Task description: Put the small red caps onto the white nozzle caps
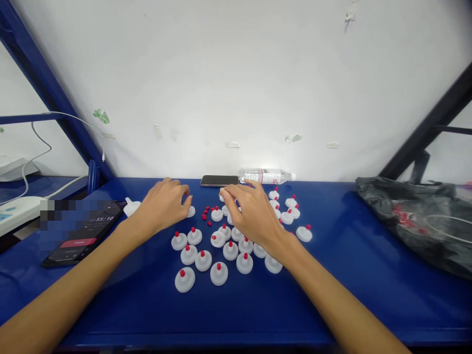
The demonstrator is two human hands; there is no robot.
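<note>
My left hand (165,204) hovers over the left side of the table, its thumb and forefinger apart with no object visible between them. A white round cap (191,212) lies just below its thumb, and a white spouted cap (132,207) shows behind the wrist. Thumb and forefinger of my right hand (252,211) are pinched together; anything between them is hidden. Right under that pinch is a partly covered white cap (221,198). Several small red tips (205,214) lie loose between the hands. Many white caps with red tips (219,274) stand spread across the middle.
Against the wall lie a dark phone (220,181) and a clear bottle (267,176). Another phone (86,233), its screen lit, rests at left near a white power strip (18,211). At right sits a black plastic bag (416,221) with red pieces inside. Blue frame posts flank the blue table (236,319).
</note>
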